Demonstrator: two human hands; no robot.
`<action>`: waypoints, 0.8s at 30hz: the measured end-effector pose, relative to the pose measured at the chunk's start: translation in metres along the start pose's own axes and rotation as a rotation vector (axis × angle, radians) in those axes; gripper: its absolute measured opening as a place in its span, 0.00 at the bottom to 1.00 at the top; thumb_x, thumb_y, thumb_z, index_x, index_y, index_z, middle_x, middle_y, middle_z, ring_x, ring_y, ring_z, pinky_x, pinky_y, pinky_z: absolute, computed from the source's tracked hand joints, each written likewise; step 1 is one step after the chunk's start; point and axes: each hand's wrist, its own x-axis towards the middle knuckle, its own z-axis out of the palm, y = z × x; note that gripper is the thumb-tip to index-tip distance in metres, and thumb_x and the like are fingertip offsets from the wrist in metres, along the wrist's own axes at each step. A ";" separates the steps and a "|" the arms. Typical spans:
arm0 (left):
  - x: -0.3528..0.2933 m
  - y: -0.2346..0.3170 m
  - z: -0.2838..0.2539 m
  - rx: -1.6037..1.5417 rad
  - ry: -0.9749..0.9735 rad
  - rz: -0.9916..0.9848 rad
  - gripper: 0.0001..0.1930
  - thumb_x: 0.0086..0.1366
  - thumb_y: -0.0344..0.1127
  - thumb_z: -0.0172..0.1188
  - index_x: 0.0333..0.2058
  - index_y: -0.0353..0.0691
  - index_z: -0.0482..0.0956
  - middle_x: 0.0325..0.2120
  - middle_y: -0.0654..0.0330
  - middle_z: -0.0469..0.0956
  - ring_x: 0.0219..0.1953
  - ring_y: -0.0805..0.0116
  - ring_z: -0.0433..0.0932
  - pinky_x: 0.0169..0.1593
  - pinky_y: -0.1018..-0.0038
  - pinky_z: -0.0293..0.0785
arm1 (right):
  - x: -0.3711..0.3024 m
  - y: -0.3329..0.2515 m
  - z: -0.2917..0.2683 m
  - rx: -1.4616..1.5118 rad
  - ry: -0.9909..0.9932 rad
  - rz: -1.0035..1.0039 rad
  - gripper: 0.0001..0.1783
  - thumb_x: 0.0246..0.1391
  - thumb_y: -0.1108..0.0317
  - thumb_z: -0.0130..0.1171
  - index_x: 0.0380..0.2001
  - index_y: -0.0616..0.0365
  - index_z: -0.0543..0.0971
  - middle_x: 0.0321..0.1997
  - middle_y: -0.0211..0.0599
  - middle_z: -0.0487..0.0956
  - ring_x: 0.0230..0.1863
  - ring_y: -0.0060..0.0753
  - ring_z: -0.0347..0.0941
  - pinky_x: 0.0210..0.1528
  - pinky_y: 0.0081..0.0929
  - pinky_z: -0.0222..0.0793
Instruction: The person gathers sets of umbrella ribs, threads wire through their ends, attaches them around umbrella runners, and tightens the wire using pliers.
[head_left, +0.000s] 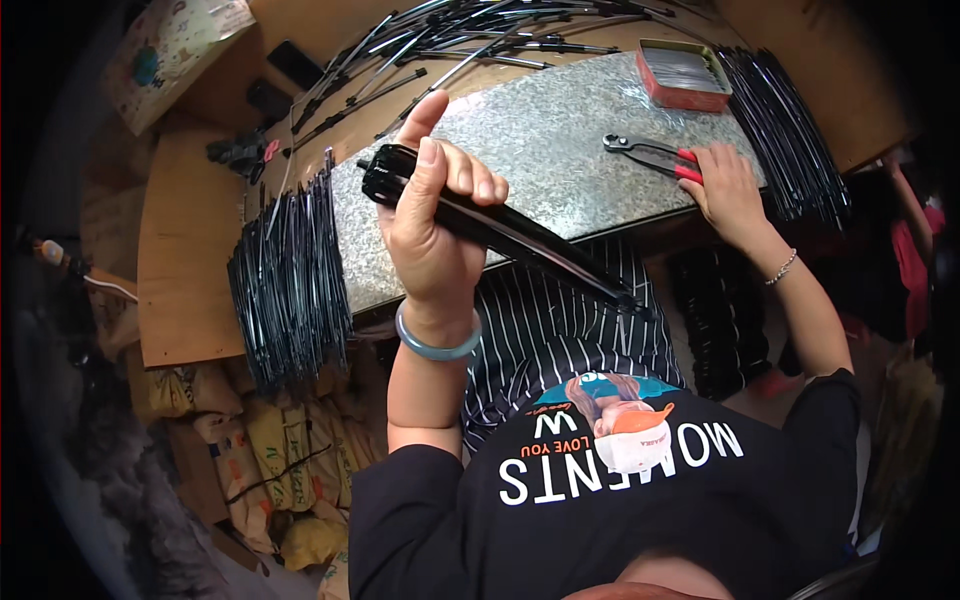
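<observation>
My left hand (430,235) is raised over the near edge of the speckled stone tabletop (560,110), its index finger pointing up. The thumb and other fingers close round a long, glossy black umbrella frame (545,248), folded, with a thick ridged end up at the left and a thin end slanting down to the right over my lap. At the right of the top, my right hand (730,190) closes over the red handles of a pair of pliers (640,148). The pliers lie on the stone with their dark jaws pointing left.
Bundles of thin dark rods hang over the left end (290,285) and right end (790,140) of the stone top. Behind lie loose metal shafts (440,45) with black fittings. A red box (690,95) of thin strips stands at the back right. Filled sacks (270,455) lie below left.
</observation>
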 end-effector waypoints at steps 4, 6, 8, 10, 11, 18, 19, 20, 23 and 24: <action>0.003 -0.028 0.014 -0.195 0.417 0.013 0.23 0.67 0.49 0.44 0.51 0.35 0.64 0.30 0.61 0.73 0.33 0.70 0.73 0.39 0.71 0.70 | 0.018 -0.052 -0.010 0.480 0.234 -0.176 0.41 0.43 0.52 0.64 0.57 0.57 0.60 0.56 0.47 0.65 0.56 0.42 0.63 0.58 0.39 0.57; -0.004 -0.051 0.023 -0.313 0.545 -0.135 0.26 0.65 0.55 0.43 0.48 0.37 0.65 0.36 0.58 0.74 0.39 0.67 0.74 0.43 0.69 0.70 | 0.032 -0.107 -0.018 1.332 0.322 -0.203 0.41 0.44 0.51 0.64 0.57 0.59 0.59 0.55 0.49 0.66 0.55 0.37 0.65 0.58 0.36 0.59; -0.030 -0.070 0.018 -0.343 0.293 -0.557 0.26 0.64 0.57 0.45 0.46 0.38 0.67 0.40 0.56 0.74 0.42 0.67 0.73 0.46 0.71 0.69 | 0.049 -0.133 -0.035 1.790 0.459 -0.222 0.38 0.47 0.52 0.62 0.56 0.60 0.60 0.53 0.48 0.67 0.53 0.35 0.66 0.57 0.34 0.61; -0.047 -0.069 0.018 -0.309 0.089 -0.837 0.24 0.64 0.54 0.47 0.45 0.38 0.68 0.40 0.55 0.73 0.41 0.68 0.73 0.46 0.72 0.68 | 0.062 -0.130 -0.054 2.055 0.234 0.174 0.32 0.51 0.59 0.60 0.55 0.61 0.61 0.49 0.46 0.71 0.51 0.32 0.69 0.53 0.29 0.65; -0.050 -0.054 0.022 0.152 -0.011 -0.816 0.20 0.64 0.48 0.51 0.45 0.37 0.68 0.39 0.56 0.73 0.40 0.70 0.73 0.45 0.74 0.68 | 0.066 -0.127 -0.055 2.051 0.258 0.175 0.32 0.51 0.59 0.60 0.55 0.61 0.61 0.49 0.46 0.71 0.51 0.32 0.69 0.53 0.29 0.65; 0.009 -0.028 0.046 0.929 0.004 0.427 0.16 0.57 0.26 0.59 0.44 0.31 0.68 0.33 0.61 0.70 0.35 0.74 0.70 0.44 0.78 0.66 | 0.075 -0.132 -0.044 1.384 0.075 -0.377 0.29 0.52 0.66 0.58 0.54 0.64 0.62 0.47 0.42 0.72 0.47 0.28 0.69 0.47 0.24 0.67; 0.013 -0.026 0.048 0.835 0.028 0.404 0.16 0.57 0.26 0.59 0.44 0.31 0.67 0.35 0.61 0.70 0.35 0.74 0.71 0.44 0.78 0.66 | 0.076 -0.133 -0.042 1.383 0.078 -0.379 0.29 0.52 0.66 0.58 0.54 0.64 0.62 0.47 0.42 0.72 0.47 0.28 0.69 0.47 0.24 0.67; 0.016 -0.025 0.049 0.739 0.052 0.379 0.17 0.57 0.26 0.59 0.44 0.31 0.67 0.36 0.60 0.70 0.35 0.74 0.71 0.44 0.78 0.67 | 0.077 -0.134 -0.041 1.343 0.149 -0.406 0.29 0.51 0.67 0.59 0.54 0.65 0.63 0.48 0.42 0.72 0.47 0.29 0.69 0.47 0.25 0.67; 0.015 -0.022 0.041 0.791 -0.060 0.314 0.19 0.57 0.25 0.60 0.46 0.31 0.66 0.38 0.60 0.71 0.36 0.75 0.72 0.43 0.78 0.69 | 0.077 -0.133 -0.041 1.253 0.291 -0.453 0.30 0.49 0.67 0.60 0.54 0.65 0.63 0.48 0.42 0.72 0.47 0.30 0.69 0.47 0.26 0.67; 0.015 -0.021 0.041 0.818 -0.112 0.284 0.20 0.57 0.25 0.60 0.47 0.31 0.65 0.39 0.60 0.71 0.36 0.75 0.72 0.43 0.78 0.69 | 0.076 -0.133 -0.042 1.302 0.366 -0.435 0.30 0.49 0.68 0.60 0.54 0.64 0.63 0.49 0.42 0.71 0.50 0.30 0.67 0.49 0.28 0.65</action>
